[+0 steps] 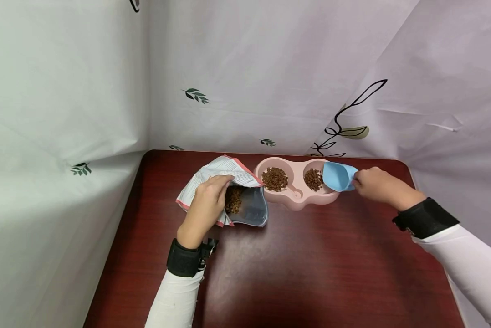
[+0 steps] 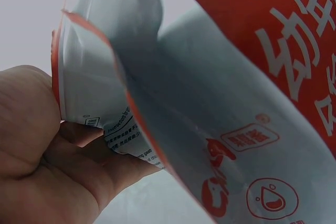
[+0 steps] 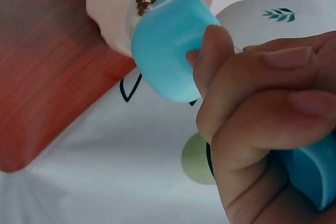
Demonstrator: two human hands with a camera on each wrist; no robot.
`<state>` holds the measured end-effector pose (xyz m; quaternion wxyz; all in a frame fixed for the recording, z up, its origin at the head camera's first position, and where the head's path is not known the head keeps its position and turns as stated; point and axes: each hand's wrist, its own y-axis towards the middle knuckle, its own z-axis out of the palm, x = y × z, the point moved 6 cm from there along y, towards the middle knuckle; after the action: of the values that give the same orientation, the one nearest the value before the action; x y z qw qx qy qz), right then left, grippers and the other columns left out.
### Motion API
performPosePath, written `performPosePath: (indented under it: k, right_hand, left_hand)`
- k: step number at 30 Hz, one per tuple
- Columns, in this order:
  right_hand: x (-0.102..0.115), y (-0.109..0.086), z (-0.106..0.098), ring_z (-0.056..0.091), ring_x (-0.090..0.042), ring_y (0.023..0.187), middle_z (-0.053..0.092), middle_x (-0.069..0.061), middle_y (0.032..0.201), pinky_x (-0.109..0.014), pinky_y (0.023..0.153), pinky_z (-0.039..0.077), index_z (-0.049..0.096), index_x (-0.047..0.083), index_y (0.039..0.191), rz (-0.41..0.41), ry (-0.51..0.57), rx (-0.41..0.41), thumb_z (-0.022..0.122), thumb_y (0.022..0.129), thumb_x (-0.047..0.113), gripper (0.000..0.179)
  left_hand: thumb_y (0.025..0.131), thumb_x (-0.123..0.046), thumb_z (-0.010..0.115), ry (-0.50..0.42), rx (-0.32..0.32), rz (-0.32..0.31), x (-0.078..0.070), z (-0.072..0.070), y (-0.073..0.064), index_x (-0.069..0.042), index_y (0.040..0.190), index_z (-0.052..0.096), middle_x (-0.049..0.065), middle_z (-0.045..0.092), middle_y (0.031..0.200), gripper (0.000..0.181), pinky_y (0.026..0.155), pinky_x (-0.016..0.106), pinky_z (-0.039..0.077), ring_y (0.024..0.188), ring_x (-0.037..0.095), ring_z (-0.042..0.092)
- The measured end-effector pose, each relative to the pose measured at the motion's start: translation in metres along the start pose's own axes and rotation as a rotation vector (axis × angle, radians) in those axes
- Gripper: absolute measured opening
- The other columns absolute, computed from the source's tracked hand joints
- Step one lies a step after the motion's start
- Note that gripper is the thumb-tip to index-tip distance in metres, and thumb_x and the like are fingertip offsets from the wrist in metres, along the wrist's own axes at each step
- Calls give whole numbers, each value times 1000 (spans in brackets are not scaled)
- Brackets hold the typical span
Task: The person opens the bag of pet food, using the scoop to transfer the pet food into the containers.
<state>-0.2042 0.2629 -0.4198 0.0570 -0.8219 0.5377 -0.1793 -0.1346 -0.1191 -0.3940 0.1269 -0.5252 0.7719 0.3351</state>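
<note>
My left hand (image 1: 204, 202) pinches the top edge of a white and red pet food bag (image 1: 232, 169) that lies on its side with its mouth to the right. Brown kibble (image 1: 232, 200) shows inside the opening. In the left wrist view, the fingers (image 2: 100, 166) lie against the printed side of the bag's rim. My right hand (image 1: 374, 186) grips the handle of a light blue scoop (image 1: 335, 176). The scoop is tilted over the right bowl of a pink double pet bowl (image 1: 298, 167); the right wrist view shows its underside. Kibble lies in both bowls.
A dark red wooden table (image 1: 311, 264) carries everything. White cloth (image 1: 266, 77) with leaf prints hangs behind the table and along both sides. The pink double bowl stands near the table's back edge, close to the bag's mouth.
</note>
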Motion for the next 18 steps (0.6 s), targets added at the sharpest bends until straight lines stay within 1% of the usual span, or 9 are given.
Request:
performPosePath:
  k: [5,9,12,15,18]
  right_hand:
    - [-2,-4,0,42,-16,50,45,-3,58,-31,46,37,55,5,69,16,5,-28,51,93,6,25]
    - [-8,-6,-3,46,-17,56,50,-2,60,-34,52,40,61,3,77,12,26,-48,52,94,8,21]
    - [-17,-10,-5,50,-16,56,57,0,62,-34,53,42,65,1,87,35,88,-48,52,97,12,20]
    - [-28,-19,-5,51,-16,49,62,1,62,-33,48,42,66,2,93,72,176,-54,49,101,19,26]
    - [-41,-29,-3,49,-17,43,60,-4,59,-33,42,41,65,3,91,113,293,-77,45,104,27,33]
  left_hand:
    - [98,-5,54,-1,-1,5,-1,0,0,-1,112,70,14,72,108,21,88,42,55,104,23,65]
    - [98,-5,54,1,-4,4,-1,-1,0,-2,111,70,14,72,108,21,88,43,56,104,23,65]
    - [98,-5,54,0,-4,4,-1,-1,0,-1,111,70,14,72,108,21,88,43,55,104,24,65]
    - [98,-6,55,-2,-5,5,-1,-1,0,-1,111,70,14,72,108,21,88,43,55,104,24,65]
    - [98,-5,55,-2,-5,6,0,-1,0,-1,111,70,14,72,108,21,88,43,55,104,23,65]
